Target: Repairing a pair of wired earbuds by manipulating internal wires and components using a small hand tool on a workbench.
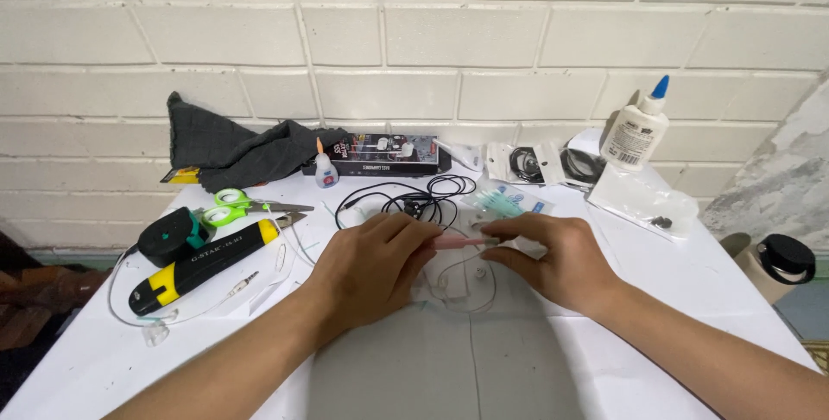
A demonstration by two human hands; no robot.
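On the white table (pixel 656 316), seen from the camera on your head, you are keeping both hands close together near the middle. Your left hand (pixel 373 266) is lying palm down, and its fingers are pinching one end of a thin pink stick (pixel 456 242). Your right hand (pixel 553 258) is closing its fingertips on the other end of the same stick, so the two hands are almost touching each other. Under and between the hands a thin white wire (pixel 471 286) is curling in a loop on the table.

Just behind your hands a black cable (pixel 432 195) is lying in a tangle. To your left a yellow and black tool (pixel 203 266) is resting beside a black tape roll (pixel 169 235), and green scissors (pixel 233 207) are lying just behind them. A dark grey cloth (pixel 233 148) is sitting against the brick wall (pixel 414 31), with a small glue bottle (pixel 325 168) and a flat black box (pixel 384 154) near it. To your right a white glue bottle with blue tip (pixel 637 129) is standing near the wall, and a clear plastic bag (pixel 643 200) is lying in front of it.
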